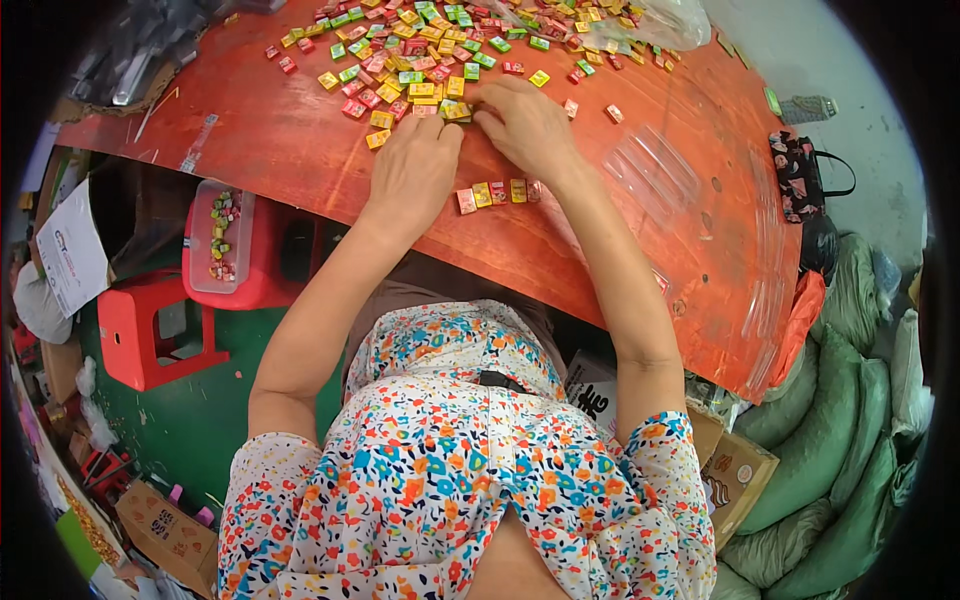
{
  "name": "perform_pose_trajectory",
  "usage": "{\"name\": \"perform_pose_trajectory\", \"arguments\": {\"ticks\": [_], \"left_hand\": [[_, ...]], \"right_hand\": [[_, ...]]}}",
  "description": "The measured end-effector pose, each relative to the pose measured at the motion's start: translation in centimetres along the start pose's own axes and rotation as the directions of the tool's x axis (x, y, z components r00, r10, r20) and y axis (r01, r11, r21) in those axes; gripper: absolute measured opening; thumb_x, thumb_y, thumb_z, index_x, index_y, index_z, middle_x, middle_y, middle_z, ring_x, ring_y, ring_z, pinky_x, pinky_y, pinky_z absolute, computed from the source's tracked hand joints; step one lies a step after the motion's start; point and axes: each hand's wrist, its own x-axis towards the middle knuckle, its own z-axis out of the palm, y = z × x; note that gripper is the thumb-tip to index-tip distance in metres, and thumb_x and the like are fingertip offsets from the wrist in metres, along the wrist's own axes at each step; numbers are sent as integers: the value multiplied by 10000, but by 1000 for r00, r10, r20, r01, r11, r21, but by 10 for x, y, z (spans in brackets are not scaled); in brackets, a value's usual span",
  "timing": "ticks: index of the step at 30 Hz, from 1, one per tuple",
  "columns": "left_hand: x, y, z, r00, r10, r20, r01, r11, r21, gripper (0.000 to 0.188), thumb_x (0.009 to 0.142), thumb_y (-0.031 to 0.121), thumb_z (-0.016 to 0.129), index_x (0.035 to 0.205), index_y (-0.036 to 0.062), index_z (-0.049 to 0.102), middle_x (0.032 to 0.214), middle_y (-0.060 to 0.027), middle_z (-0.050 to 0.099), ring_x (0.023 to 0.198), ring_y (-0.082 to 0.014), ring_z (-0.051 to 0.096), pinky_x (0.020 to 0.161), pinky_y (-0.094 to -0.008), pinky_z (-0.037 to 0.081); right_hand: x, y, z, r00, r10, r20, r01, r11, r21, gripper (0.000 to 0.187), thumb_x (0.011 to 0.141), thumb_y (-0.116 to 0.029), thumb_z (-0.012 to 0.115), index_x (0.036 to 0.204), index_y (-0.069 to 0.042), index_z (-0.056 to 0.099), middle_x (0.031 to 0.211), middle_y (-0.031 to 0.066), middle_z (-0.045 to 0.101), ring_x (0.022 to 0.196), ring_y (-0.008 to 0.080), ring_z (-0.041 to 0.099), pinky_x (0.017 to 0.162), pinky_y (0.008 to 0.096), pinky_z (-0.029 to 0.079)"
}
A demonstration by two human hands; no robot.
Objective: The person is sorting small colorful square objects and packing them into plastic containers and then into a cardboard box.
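Note:
A heap of small yellow, red, green and pink boxes (pixel 425 45) spreads over the far part of the red table. At its near edge, my left hand (pixel 415 165) is closed, fingers curled down among the boxes; whatever they grip is hidden. Just to its right, my right hand (pixel 525 130) reaches in with thumb and forefinger apart, their tips close to a yellow-and-green box (pixel 455 110). Nearer to me, a short row of small boxes (pixel 482 194) lies partly behind my right forearm.
Clear plastic trays (pixel 655 175) lie on the red table (pixel 330 170) at right. A clear plastic bag (pixel 670 22) sits at the far side. On the left, a plastic tub (pixel 215 235) of small pieces rests on a red stool near another red stool (pixel 155 330). Green sacks (pixel 830 430) fill the right.

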Motion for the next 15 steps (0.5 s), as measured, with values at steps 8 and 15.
{"name": "perform_pose_trajectory", "arguments": {"ticks": [8,15], "left_hand": [[16,-18,-10,998,-31,-45,26,993,-115,113,802,63,600,901,24,636,870,-138,616,870,-316,600,759,-427,505],[50,-42,-2,992,77,104,-70,995,-66,162,817,94,582,930,32,679,946,-137,627,954,-329,609,835,-431,515]], "right_hand": [[9,-4,12,980,-191,-51,184,975,-124,167,785,-135,608,933,-91,671,911,105,653,876,284,648,692,440,535],[12,9,7,993,-101,-54,95,990,-103,158,799,-159,585,929,-87,639,876,108,661,873,311,654,688,445,537]]}}
